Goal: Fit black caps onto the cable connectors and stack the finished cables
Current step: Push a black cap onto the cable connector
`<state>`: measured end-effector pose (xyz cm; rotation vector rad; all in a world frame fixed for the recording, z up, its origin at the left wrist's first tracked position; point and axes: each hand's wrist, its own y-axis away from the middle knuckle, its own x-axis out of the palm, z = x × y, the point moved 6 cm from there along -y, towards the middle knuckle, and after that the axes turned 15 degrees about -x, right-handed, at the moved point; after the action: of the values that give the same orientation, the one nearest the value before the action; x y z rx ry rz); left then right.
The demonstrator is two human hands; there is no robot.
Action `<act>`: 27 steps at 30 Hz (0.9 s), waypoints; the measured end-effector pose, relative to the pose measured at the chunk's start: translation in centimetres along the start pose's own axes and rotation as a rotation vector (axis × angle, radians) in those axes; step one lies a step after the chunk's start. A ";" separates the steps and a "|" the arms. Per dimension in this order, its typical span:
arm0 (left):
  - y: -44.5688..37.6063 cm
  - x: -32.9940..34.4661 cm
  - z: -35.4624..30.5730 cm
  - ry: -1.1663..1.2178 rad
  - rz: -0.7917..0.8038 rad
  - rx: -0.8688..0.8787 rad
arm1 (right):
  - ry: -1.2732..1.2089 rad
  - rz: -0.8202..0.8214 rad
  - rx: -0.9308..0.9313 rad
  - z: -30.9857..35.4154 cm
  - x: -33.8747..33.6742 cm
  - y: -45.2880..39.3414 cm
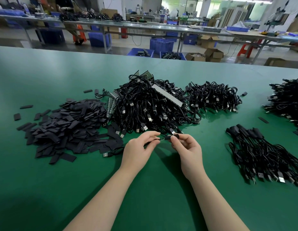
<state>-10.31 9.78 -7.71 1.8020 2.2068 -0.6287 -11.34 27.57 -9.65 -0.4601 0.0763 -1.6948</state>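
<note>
- Hands are meeting over the green table [44,189], just in front of the big tangled pile of uncapped cables [150,105].
- The left hand [138,150] is pinching a connector end [159,139] between thumb and fingertips, with its cable trailing down and away beneath the palm.
- The right hand [188,150] is pinching a black cap [172,137] between thumb and forefinger, holding its mouth toward the connector; cap and connector are touching or very nearly so, and how far the cap is seated is too small to tell.
- Loose caps are lying in a flat heap [68,129] to the left, and finished cables are lying side by side in a stack [261,152] to the right, capped ends pointing away.
- The cap is looking light, thin and soft, probably flattening under a hard pinch, so gripping it by its edges rather than its faces should be keeping the mouth open.
- The connector is looking small and rigid, the better thing to push against; holding it close behind the tip should be stopping it from wobbling.
- The cable is looking limp and light, offering no support of its own, so gripping the cord itself would likely be letting the end flop.
- Another cable bundle [215,97] is sitting behind, well apart from the hands.
</note>
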 end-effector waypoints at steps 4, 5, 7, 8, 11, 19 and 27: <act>0.1 -0.1 -0.1 0.013 0.000 0.007 | 0.016 0.003 0.009 -0.1 -0.1 0.0; 0.1 0.0 -0.2 0.010 0.004 0.018 | 0.020 -0.001 0.010 -0.2 -0.1 0.0; 0.1 0.0 -0.2 0.005 0.010 0.032 | 0.033 -0.001 0.010 -0.2 -0.1 0.0; 0.1 0.1 -0.2 0.003 0.016 0.034 | 0.046 0.000 0.006 -0.2 -0.1 0.0; 0.1 0.3 -0.2 -0.001 0.036 0.036 | 0.063 -0.007 -0.002 -0.3 -0.1 0.1; 0.0 0.3 0.1 -0.016 0.028 0.025 | 0.022 0.017 0.010 -0.2 0.1 0.0; -0.1 0.3 0.1 -0.031 0.030 0.013 | 0.069 0.057 0.003 -0.1 0.4 0.1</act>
<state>-10.48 9.99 -7.89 1.8163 2.1566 -0.6621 -11.29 27.18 -9.65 -0.3939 0.1359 -1.6549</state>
